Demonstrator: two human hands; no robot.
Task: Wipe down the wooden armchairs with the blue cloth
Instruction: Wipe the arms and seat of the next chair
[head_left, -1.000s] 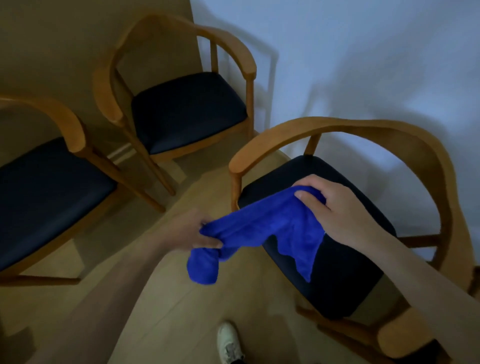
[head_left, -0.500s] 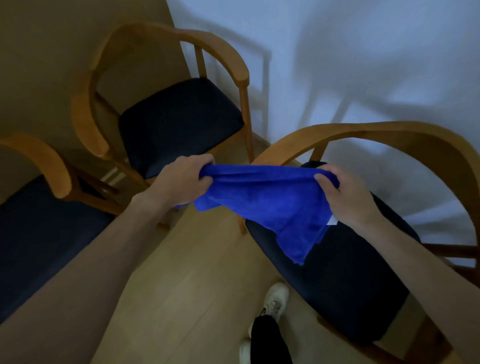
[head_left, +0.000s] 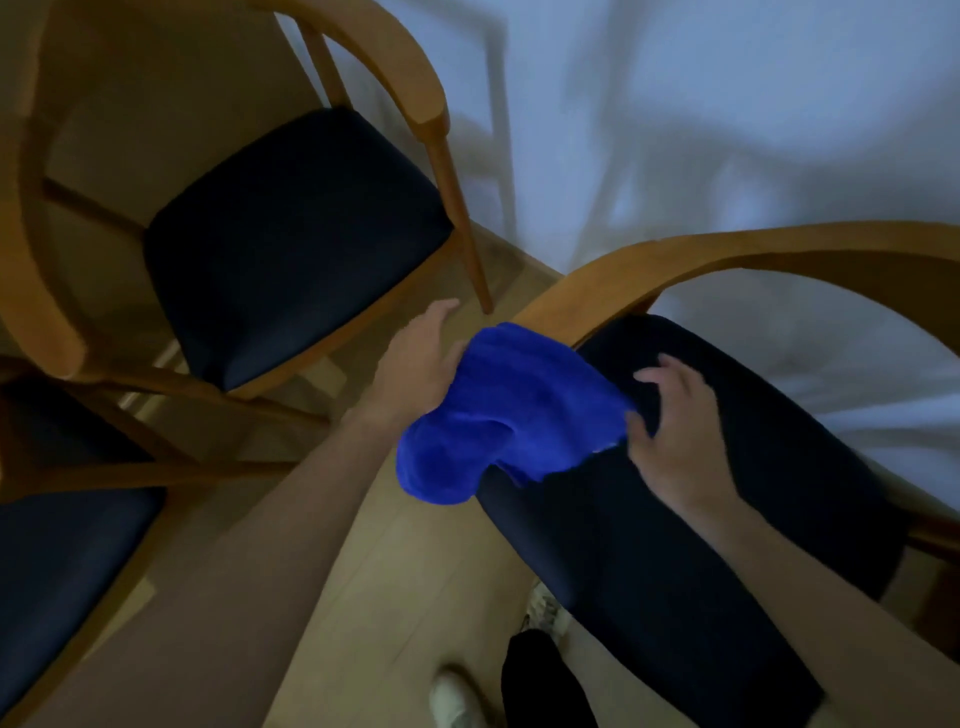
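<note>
1. My left hand (head_left: 415, 364) touches the left side of the blue cloth (head_left: 509, 410), fingers fairly straight and pointing away from me; whether it grips the cloth I cannot tell.
2. My right hand (head_left: 675, 436) lies at the right edge of the cloth with fingers spread and loosely bent; the thumb touches the cloth, and I cannot tell whether it pinches it.
3. The two hands are apart, with the cloth between them.
4. The cloth is bunched over the front end of the armrest (head_left: 649, 275) of the nearest armchair (head_left: 779, 249) and hangs past the front corner of its dark seat (head_left: 701, 571).
5. A second armchair (head_left: 291, 234) stands to the left beyond it, near a pale wall (head_left: 727, 104).
6. A third armchair (head_left: 57, 561) is at the lower left, partly out of view.
7. The floor (head_left: 395, 597) is wood, and my pale shoe (head_left: 452, 696) shows at the bottom.
</note>
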